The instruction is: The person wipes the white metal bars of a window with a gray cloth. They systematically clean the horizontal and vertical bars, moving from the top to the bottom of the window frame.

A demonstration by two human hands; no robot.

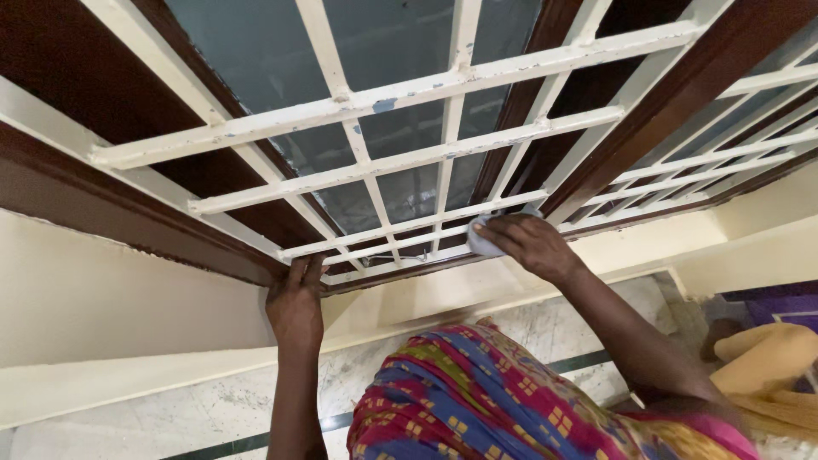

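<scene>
Left hand grips the bottom bar of the white window grille, fingers curled closed around it. Right hand presses a pale cloth against the grille's lower bars, grip closed on it, above the brown sill
</scene>
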